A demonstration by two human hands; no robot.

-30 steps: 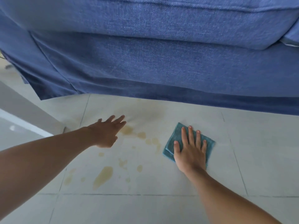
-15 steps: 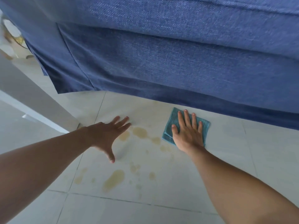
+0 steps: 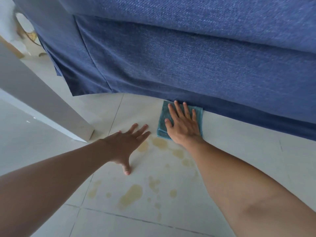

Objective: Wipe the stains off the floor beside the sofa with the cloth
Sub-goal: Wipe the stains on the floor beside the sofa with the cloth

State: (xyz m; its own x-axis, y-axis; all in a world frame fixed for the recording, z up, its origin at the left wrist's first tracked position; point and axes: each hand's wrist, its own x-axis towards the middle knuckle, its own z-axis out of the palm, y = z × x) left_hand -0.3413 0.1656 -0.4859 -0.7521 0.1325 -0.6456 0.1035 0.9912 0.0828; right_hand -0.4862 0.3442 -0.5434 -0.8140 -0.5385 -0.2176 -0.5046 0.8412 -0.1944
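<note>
Cloth point(image 3: 179, 115) on floor point(image 3: 239, 159) touching sofa point(image 3: 188, 65), stains point(image 3: 131, 195) nearer.

Soft, even daylight you worked in, pale floor point(image 3: 239, 159) bright with a mild sheen, faint shadow under your left hand point(image 3: 126, 142), sofa point(image 3: 188, 57) edges bowed by the wide lens, upper-left corner blurred and washed out.

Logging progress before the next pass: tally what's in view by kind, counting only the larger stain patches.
Hands: 2, left hand and right hand
Cloth: 1, teal
Sofa: 1, blue
Larger stain patches: 3, the biggest, one by the cloth, one
Total: 7
</note>
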